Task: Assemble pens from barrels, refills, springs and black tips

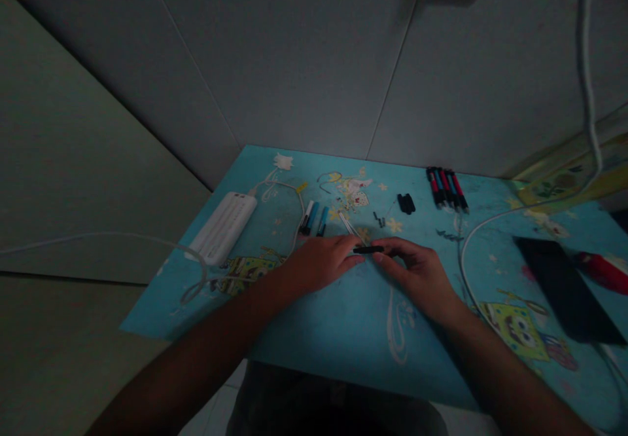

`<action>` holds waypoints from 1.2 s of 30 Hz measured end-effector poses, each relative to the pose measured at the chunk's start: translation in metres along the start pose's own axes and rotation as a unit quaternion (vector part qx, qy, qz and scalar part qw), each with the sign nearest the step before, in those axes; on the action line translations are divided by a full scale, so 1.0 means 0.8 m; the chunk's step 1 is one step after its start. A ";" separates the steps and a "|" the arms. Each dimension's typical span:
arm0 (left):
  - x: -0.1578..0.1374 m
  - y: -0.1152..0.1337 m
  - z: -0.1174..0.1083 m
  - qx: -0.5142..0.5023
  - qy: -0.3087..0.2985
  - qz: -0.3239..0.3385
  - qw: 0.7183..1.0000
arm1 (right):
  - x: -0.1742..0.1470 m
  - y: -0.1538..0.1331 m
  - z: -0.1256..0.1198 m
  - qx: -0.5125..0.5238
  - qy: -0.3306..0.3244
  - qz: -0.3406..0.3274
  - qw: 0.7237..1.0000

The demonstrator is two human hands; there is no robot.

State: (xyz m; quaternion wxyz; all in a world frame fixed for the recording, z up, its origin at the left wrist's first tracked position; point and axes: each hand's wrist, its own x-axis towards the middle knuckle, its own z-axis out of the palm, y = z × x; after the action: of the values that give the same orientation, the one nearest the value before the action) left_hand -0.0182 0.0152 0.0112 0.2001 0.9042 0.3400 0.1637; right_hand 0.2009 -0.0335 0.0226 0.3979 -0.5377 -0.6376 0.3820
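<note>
A short black pen part point(367, 250) lies level between my two hands, just above the middle of the table. The thumb and fingers of my right hand point(417, 271) pinch its right end. At its left end, my left hand point(324, 262) closes thumb and fingertips around it. Just beyond my left hand lie blue and white pen barrels point(314, 217) with dark ends. Thin pale sticks point(346, 222), perhaps refills, lie behind the fingers. Farther back are small dark pieces point(379, 220) and a cluster of black parts point(406, 203).
Several red, blue and black pens point(447, 189) lie in a row at the back right. A white power strip point(223, 226) with cables sits left. A white cable point(464, 259) curves across the right side, near a dark flat slab point(564, 285) and a red object point(603, 271).
</note>
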 end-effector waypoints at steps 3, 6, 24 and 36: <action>-0.002 0.004 -0.001 -0.022 -0.006 -0.005 1.000 | -0.001 0.000 0.002 0.003 -0.018 -0.004 1.000; -0.002 0.006 -0.002 -0.037 0.002 0.013 0.999 | 0.000 0.000 0.000 0.017 0.007 0.001 1.000; 0.003 -0.004 -0.001 0.120 0.027 0.098 0.988 | 0.001 0.006 -0.002 -0.154 -0.014 -0.021 0.988; 0.003 -0.004 -0.001 0.105 0.025 0.101 0.989 | 0.000 0.008 -0.001 -0.184 -0.039 -0.051 0.981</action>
State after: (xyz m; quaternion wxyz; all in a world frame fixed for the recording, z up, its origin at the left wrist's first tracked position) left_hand -0.0190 0.0191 0.0111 0.0781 0.9455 0.2674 0.1687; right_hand 0.2037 -0.0324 0.0173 0.2860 -0.5536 -0.7383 0.2581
